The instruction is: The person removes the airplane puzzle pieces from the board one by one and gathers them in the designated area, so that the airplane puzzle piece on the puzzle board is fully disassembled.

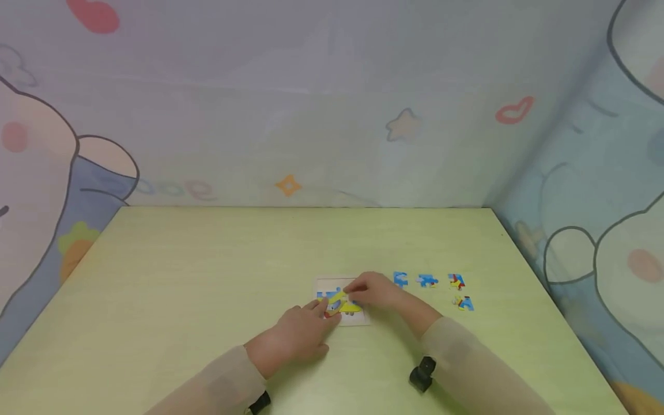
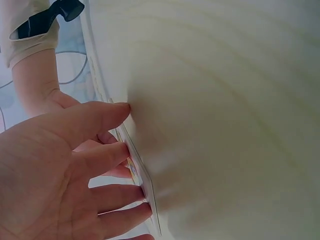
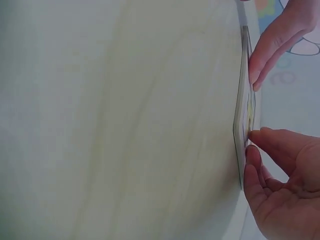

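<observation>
In the head view a small jigsaw puzzle board (image 1: 358, 320) with a white border lies on the table, showing a blue and yellow picture. My left hand (image 1: 303, 333) rests at its left side, fingers extended onto the board and the yellow puzzle piece (image 1: 336, 298). From the right, my right hand (image 1: 374, 289) reaches over the board, curled fingertips pinching at that piece's upper right end. In the right wrist view, the thumb and forefinger of the right hand (image 3: 285, 175) meet at the board's surface. The left hand (image 2: 75, 160) has its fingertips along the board's edge in the left wrist view.
Right of the board lie loose puzzle pieces: a blue one (image 1: 400, 279), another blue one (image 1: 427, 280), a red and blue one (image 1: 457, 281) and a yellow and blue one (image 1: 464, 303). A patterned cloth (image 1: 311, 127) stands behind the pale table (image 1: 207, 259).
</observation>
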`<state>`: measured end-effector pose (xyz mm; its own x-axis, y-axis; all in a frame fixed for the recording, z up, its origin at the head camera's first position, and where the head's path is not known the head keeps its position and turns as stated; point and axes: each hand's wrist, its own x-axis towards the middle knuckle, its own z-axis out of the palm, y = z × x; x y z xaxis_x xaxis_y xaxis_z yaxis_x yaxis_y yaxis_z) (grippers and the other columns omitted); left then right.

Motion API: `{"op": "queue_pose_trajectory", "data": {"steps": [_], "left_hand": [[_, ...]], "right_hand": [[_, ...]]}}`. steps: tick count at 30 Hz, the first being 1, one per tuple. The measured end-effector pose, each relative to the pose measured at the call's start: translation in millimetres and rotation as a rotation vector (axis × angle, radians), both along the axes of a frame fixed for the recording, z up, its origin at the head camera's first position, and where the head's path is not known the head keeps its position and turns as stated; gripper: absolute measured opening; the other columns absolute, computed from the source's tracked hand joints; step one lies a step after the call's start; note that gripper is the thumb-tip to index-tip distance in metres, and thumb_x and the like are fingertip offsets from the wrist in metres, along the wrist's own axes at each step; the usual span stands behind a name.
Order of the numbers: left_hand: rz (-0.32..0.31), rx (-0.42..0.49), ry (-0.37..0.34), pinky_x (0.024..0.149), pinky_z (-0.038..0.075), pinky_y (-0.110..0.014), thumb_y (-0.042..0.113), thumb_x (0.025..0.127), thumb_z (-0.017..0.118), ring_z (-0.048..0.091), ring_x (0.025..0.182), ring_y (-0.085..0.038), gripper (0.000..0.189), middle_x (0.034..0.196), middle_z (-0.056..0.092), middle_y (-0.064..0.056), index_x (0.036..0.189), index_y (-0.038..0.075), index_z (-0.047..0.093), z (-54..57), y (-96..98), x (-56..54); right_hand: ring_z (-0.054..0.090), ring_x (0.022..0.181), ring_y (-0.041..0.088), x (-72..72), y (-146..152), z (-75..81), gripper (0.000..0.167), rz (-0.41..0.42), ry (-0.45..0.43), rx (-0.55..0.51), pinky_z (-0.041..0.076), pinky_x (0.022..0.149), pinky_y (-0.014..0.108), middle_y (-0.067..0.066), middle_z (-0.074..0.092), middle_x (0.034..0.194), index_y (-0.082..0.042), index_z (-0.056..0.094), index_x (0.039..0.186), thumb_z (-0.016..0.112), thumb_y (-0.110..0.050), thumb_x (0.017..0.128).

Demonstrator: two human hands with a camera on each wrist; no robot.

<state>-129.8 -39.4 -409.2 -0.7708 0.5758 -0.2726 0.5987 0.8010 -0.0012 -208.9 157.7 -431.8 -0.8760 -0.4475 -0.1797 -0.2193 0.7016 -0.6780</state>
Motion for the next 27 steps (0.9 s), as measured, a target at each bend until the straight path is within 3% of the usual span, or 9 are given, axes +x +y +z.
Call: {"op": "queue_pose_trajectory", "data": {"steps": [8,15,21,27], "left_hand": [[0.003,0.005,-0.012,0.094,0.041,-0.047,0.037,0.087,0.060,0.036,0.131,-0.029,0.058,0.146,0.035,-0.014,0.140,0.022,0.044,1.6,-0.5,1.1],[0.010,0.010,-0.018,0.093,0.042,-0.046,0.036,0.087,0.061,0.036,0.131,-0.029,0.058,0.146,0.035,-0.014,0.140,0.022,0.045,2.7,-0.7,0.5],[0.010,0.021,-0.031,0.093,0.042,-0.047,0.037,0.086,0.062,0.036,0.131,-0.029,0.059,0.145,0.035,-0.015,0.140,0.021,0.045,2.7,-0.4,1.3],[0.013,0.011,-0.023,0.093,0.042,-0.046,0.036,0.086,0.061,0.036,0.131,-0.028,0.058,0.145,0.036,-0.013,0.140,0.022,0.045,2.1,0.0,0.3]], "right_hand": [[0.056,0.098,0.019,1.6,-5.2,1.6,0.015,-0.037,-0.024,-0.031,0.044,0.090,0.039,0.000,0.065,0.101,-0.009,0.069,0.102,0.062,-0.013,0.089],[0.056,0.081,0.014,-0.5,-12.7,3.8,0.007,-0.078,-0.026,-0.043,0.047,0.079,0.033,-0.002,0.063,0.087,-0.010,0.067,0.093,0.064,-0.014,0.088],[0.058,0.074,0.011,-3.4,-14.8,-0.9,0.007,-0.100,-0.059,-0.118,0.048,0.072,0.027,-0.001,0.064,0.080,-0.006,0.066,0.091,0.063,-0.012,0.088],[0.062,0.076,0.012,-6.8,-7.6,-4.9,0.010,-0.133,-0.080,-0.203,0.050,0.072,0.028,0.002,0.066,0.085,-0.004,0.069,0.094,0.063,-0.009,0.088]]}}
